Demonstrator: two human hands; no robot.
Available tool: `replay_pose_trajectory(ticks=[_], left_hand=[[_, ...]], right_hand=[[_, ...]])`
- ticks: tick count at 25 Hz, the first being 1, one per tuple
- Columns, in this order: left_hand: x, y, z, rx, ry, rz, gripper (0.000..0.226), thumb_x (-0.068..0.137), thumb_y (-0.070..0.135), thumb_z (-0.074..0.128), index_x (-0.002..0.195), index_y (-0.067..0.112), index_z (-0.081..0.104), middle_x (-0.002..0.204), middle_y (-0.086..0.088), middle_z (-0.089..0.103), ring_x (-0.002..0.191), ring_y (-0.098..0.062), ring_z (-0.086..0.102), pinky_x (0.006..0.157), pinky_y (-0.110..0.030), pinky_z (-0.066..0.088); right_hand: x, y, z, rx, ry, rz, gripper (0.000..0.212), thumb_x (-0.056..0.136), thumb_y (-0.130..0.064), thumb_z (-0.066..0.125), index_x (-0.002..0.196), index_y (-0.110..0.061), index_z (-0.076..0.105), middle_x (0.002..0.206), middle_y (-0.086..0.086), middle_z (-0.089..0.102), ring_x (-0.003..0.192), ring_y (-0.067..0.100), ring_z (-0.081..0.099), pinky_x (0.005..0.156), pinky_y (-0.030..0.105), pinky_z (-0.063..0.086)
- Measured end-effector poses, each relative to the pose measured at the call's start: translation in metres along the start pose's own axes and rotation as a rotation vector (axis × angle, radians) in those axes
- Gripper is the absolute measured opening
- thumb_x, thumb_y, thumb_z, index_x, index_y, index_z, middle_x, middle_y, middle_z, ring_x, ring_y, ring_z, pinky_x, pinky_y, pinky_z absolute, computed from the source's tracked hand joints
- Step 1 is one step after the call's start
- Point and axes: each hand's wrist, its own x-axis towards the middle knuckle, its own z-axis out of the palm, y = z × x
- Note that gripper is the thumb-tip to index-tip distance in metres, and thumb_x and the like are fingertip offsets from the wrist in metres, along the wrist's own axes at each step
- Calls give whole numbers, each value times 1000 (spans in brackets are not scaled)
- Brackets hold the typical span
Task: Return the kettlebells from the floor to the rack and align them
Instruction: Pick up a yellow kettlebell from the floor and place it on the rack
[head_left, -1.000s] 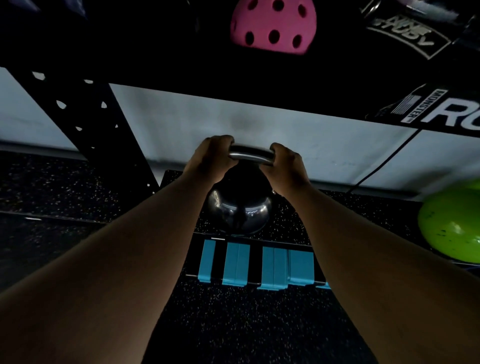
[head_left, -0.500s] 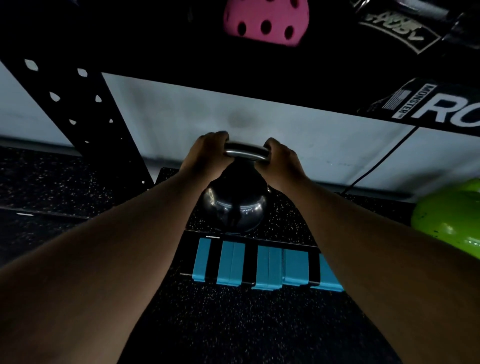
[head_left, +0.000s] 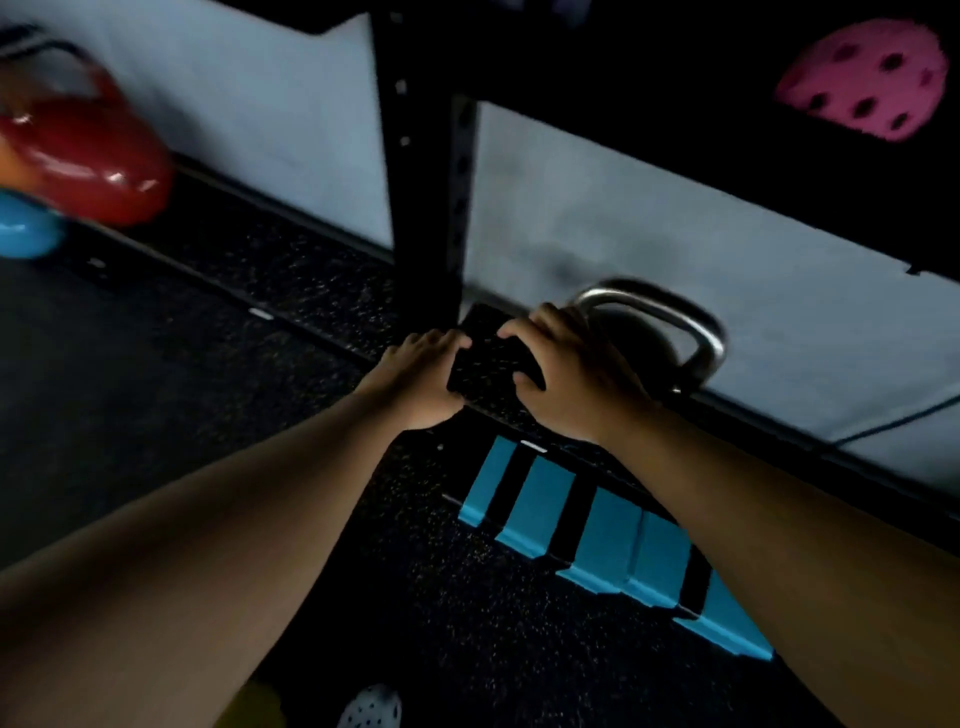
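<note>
The steel-handled dark kettlebell (head_left: 655, 318) stands on the speckled bottom shelf (head_left: 480, 358) of the black rack, against the pale wall. Only its arched handle shows clearly; its body is dark and partly hidden behind my right hand (head_left: 569, 376). That hand lies just left of the handle, fingers spread on the shelf corner, holding nothing. My left hand (head_left: 421, 376) rests at the same corner's left edge, fingers loosely curled, also holding nothing. A red kettlebell (head_left: 91, 156) and a blue one (head_left: 26, 236) appear blurred at far left.
The rack's black perforated upright (head_left: 421, 156) rises just behind my hands. A blue-and-black striped block (head_left: 597, 525) lies on the speckled floor below my right forearm. A pink holed ball (head_left: 862, 78) sits at the upper right. A white holed shoe (head_left: 371, 706) shows at the bottom edge.
Both hands have let go of the kettlebell's handle and shifted left onto the shelf corner. The view has swung left and tilted, bringing the red and blue kettlebells into sight.
</note>
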Motion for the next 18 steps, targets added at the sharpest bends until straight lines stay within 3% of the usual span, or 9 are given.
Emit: replay_pose_trajectory(ticks=[4, 9, 14, 18], left_hand=[[-93, -101, 12, 54, -184, -173, 45, 89, 27, 60, 133, 27, 51, 139, -4, 55, 123, -26, 55, 96, -42, 49], [-240, -221, 49, 15, -349, -433, 44, 87, 26, 57, 131, 27, 54, 135, -4, 58, 120, -27, 58, 89, -39, 49], [-396, -304, 111, -152, -334, -766, 50, 82, 31, 60, 132, 28, 53, 137, -5, 56, 125, -31, 56, 97, -41, 49], [-472, -340, 170, -107, -377, -767, 65, 83, 37, 61, 144, 28, 39, 146, -6, 44, 135, -32, 43, 105, -47, 42]], right_hand=[[9, -90, 58, 70, -201, -105, 36, 85, -29, 59, 120, -24, 53, 114, 1, 54, 108, 26, 48, 90, 40, 45], [-4, -209, 148, 115, -469, -250, 29, 91, -31, 54, 119, -27, 52, 115, -2, 54, 109, 23, 47, 94, 39, 42], [-41, -337, 228, 92, -674, -402, 28, 89, -32, 55, 117, -28, 52, 114, -3, 56, 110, 23, 48, 93, 42, 43], [-84, -399, 300, 47, -867, -441, 37, 83, -32, 57, 119, -26, 51, 117, 1, 54, 113, 27, 47, 95, 46, 43]])
